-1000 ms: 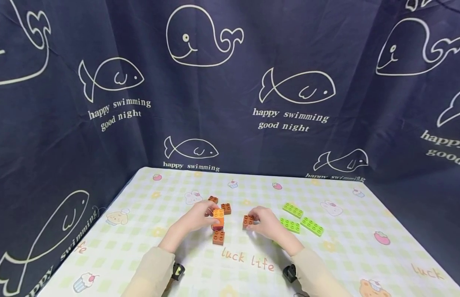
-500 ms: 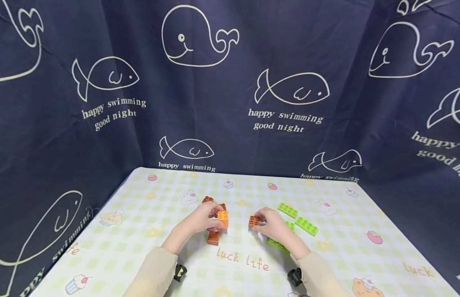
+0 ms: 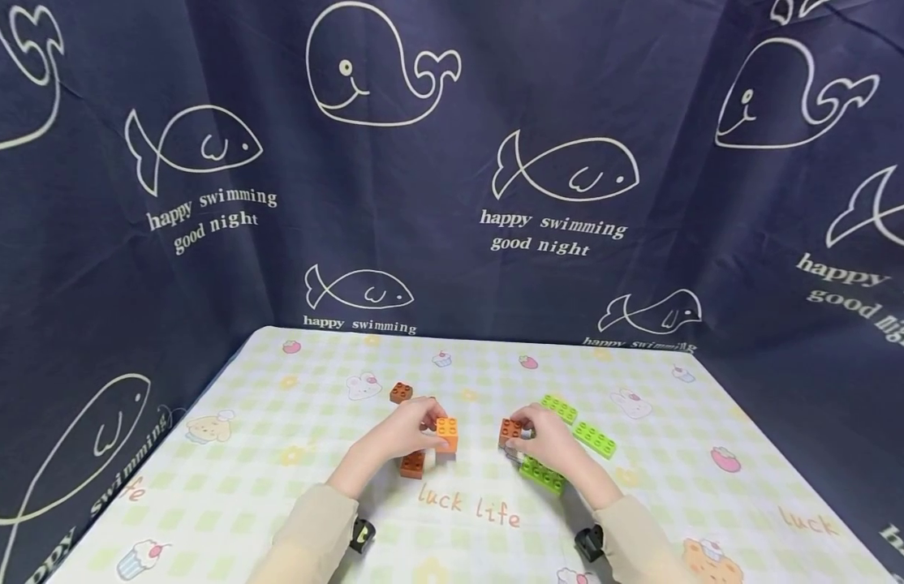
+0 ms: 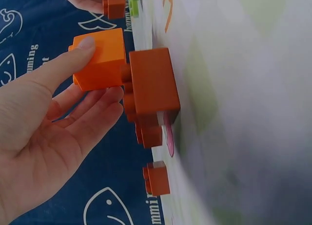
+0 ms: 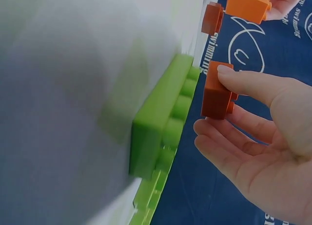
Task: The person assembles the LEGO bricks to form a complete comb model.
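Held between the thumb and fingers of my left hand (image 3: 408, 428) is an orange toy building brick (image 3: 447, 435), studs up in the head view. The left wrist view shows that orange brick (image 4: 105, 59) close above a brown brick (image 4: 153, 84) on the cloth. My right hand (image 3: 554, 438) pinches another brown brick (image 3: 510, 432); the right wrist view has this brown brick (image 5: 216, 91) raised beside a long green brick (image 5: 161, 118). Near the left hand lie further brown bricks, one in front (image 3: 412, 465), one behind (image 3: 401, 392), and one mostly hidden by the hand.
Low green bricks lie around the right hand: one in front (image 3: 543, 474), one behind (image 3: 559, 408) and one to its right (image 3: 595, 439). A printed cloth (image 3: 277, 503) covers the table. Dark blue curtains (image 3: 452, 203) hang along the back and sides.
Both hands have shifted right over the cloth with their bricks, the orange one moving away from the brown bricks, the right hand's brown one closer to the green ones. The head view has turned slightly right.
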`<state>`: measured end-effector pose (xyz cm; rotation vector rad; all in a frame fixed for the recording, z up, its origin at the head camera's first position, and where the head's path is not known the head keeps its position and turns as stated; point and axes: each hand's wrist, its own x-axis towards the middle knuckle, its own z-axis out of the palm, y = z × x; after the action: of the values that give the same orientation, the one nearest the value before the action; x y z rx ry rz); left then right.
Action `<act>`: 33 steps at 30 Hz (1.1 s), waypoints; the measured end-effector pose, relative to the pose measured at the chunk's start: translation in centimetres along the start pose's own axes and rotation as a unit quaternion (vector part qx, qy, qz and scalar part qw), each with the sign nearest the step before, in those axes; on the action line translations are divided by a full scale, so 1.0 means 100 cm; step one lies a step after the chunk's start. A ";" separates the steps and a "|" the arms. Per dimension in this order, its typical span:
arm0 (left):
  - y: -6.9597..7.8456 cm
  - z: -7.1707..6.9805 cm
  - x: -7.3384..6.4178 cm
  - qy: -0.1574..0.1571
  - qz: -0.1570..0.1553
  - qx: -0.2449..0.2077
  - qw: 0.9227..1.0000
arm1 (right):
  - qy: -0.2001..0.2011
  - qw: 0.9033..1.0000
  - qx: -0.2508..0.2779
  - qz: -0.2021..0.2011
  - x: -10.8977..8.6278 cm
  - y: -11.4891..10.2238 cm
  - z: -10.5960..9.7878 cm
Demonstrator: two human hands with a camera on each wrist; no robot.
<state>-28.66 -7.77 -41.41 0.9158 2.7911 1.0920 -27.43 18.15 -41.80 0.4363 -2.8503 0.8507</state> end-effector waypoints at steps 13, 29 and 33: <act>0.009 0.007 0.006 -0.007 -0.008 0.016 1.000 | 0.003 1.000 -0.017 0.013 -0.001 0.004 -0.012; 0.022 0.022 0.014 -0.019 -0.011 0.014 1.000 | 0.025 1.000 -0.002 -0.010 -0.006 0.005 -0.027; 0.025 0.027 0.014 -0.028 -0.016 0.016 0.999 | 0.023 1.000 -0.001 -0.011 -0.008 0.005 -0.029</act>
<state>-27.98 -3.91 -41.64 0.8879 2.7757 1.0047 -26.66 20.38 -39.82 0.4399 -2.7983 0.8438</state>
